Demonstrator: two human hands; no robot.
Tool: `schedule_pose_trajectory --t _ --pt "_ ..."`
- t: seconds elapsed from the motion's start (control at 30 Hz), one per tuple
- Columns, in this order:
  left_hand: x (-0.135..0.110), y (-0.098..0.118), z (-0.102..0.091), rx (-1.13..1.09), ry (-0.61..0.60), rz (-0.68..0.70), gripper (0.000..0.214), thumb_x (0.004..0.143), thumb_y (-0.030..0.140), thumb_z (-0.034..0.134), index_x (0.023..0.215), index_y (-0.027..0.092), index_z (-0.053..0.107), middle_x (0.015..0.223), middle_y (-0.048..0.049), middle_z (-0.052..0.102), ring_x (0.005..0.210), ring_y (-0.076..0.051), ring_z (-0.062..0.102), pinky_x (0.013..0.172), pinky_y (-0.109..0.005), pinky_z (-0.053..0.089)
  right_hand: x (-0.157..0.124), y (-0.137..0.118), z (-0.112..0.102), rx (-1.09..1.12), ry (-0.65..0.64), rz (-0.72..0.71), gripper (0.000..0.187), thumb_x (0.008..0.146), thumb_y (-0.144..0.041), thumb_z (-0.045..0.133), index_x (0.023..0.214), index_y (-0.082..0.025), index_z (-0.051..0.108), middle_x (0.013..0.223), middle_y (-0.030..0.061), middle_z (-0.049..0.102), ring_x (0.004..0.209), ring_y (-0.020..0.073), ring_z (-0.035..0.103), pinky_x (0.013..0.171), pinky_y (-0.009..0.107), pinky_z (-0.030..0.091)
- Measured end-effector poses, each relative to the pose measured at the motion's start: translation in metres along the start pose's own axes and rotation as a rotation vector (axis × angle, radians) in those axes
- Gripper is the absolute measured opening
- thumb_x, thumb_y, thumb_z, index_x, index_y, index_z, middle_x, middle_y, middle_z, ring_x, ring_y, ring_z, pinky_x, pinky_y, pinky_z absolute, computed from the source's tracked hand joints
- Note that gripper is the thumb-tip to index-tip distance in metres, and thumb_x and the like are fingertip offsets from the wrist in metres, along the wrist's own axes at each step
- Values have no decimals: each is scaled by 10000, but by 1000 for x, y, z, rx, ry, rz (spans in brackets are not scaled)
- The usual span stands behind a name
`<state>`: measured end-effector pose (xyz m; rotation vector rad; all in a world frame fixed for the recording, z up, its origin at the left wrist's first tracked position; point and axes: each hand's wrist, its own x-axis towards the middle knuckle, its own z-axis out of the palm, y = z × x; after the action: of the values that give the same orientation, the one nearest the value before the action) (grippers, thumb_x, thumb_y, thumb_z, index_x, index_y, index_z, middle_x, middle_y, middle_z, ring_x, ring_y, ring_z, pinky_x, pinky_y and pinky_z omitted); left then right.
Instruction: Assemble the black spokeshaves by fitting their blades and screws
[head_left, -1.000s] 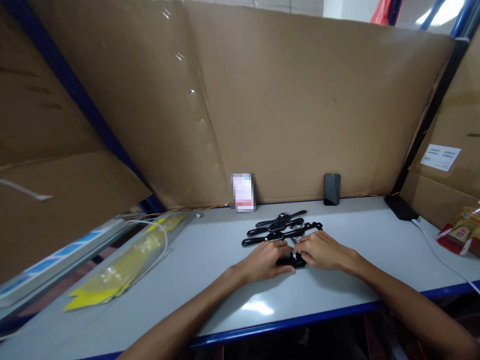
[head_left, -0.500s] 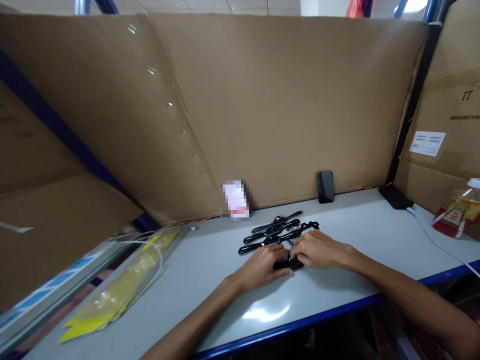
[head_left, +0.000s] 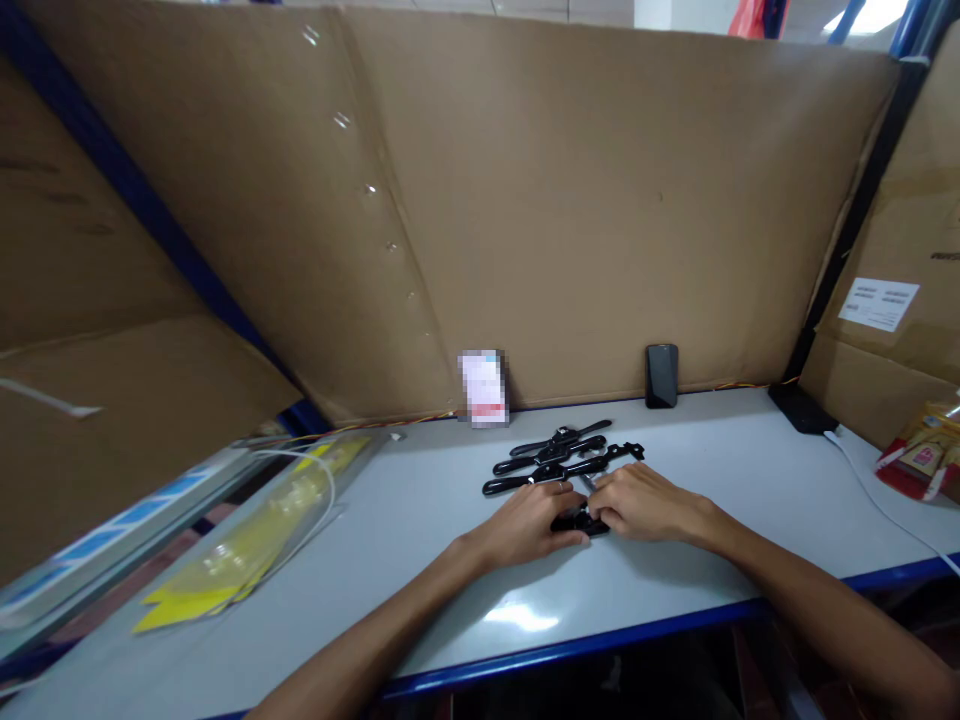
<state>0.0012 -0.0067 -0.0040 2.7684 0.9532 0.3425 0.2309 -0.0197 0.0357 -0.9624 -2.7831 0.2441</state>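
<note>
My left hand (head_left: 525,525) is closed around a black spokeshave (head_left: 579,522) lying low on the table, its thumb along the near side. Fingertips of my right hand (head_left: 636,502) are pinched together at the middle of that tool; whatever they hold is hidden. A small silvery piece (head_left: 588,482) shows just behind the right fingers. Beyond my hands lie more black spokeshaves, a near one (head_left: 553,472), a middle one (head_left: 544,457) and a far one (head_left: 562,438), roughly parallel. A wavy-edged black handle (head_left: 628,452) sticks out behind my right hand.
A phone with a blurred screen (head_left: 484,388) and a dark phone (head_left: 661,376) lean on the cardboard wall (head_left: 540,220). At right are a black box with a white cable (head_left: 802,408) and a bottle (head_left: 919,455). A power strip (head_left: 135,525) and yellow-filled plastic bag (head_left: 247,545) lie left.
The camera view has shifted slightly, so the scene sits a little further right. Both hands stay at the same spokeshave, with only slight finger movement.
</note>
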Motion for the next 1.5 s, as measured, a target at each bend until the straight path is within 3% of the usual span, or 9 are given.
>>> schedule_pose_trajectory --t 0.13,0.37,0.53,0.73,0.97,1.2,1.5 --pt "0 0 0 -11 7 14 398 963 521 627 1187 196 677 1038 -84 696 905 -249 672 743 -327 473 0 2 -1 -66 18 46 217 865 -73 549 840 -172 740 826 37 705 668 139 542 613 298 256" --pt "1 0 1 -2 35 33 341 961 515 632 982 181 700 920 -59 679 812 -223 661 687 -302 449 1 -6 8 -65 7 13 106 925 -238 610 937 -181 698 890 28 702 682 135 527 608 286 225" --pt "2 0 0 32 34 20 316 936 490 681 987 179 699 940 -64 689 821 -235 671 688 -304 452 4 -4 16 -99 27 19 128 922 -160 555 962 -176 675 917 28 685 672 124 506 595 294 200" --pt "3 3 -2 28 42 26 406 963 557 614 1057 166 670 973 -88 696 850 -248 675 714 -319 482 5 3 17 -41 57 56 106 876 -141 586 939 -185 659 908 13 686 715 135 542 629 275 267" --pt "2 7 -6 -21 66 38 343 996 458 576 1178 170 621 1079 -111 696 930 -262 686 769 -350 512 6 9 16 -22 56 177 90 905 -217 608 975 -192 658 874 20 695 749 171 597 652 276 323" --pt "3 6 -6 0 71 10 295 982 456 607 1062 172 601 981 -87 687 861 -259 672 704 -341 480 8 5 19 -57 38 164 168 979 -293 570 1004 -191 701 1010 58 735 876 214 668 722 299 401" --pt "3 6 -8 67 19 -55 391 874 514 738 977 180 565 942 -68 674 813 -249 647 646 -324 415 8 11 21 -56 88 117 155 994 -281 567 984 -167 672 997 69 696 821 198 639 707 296 412"
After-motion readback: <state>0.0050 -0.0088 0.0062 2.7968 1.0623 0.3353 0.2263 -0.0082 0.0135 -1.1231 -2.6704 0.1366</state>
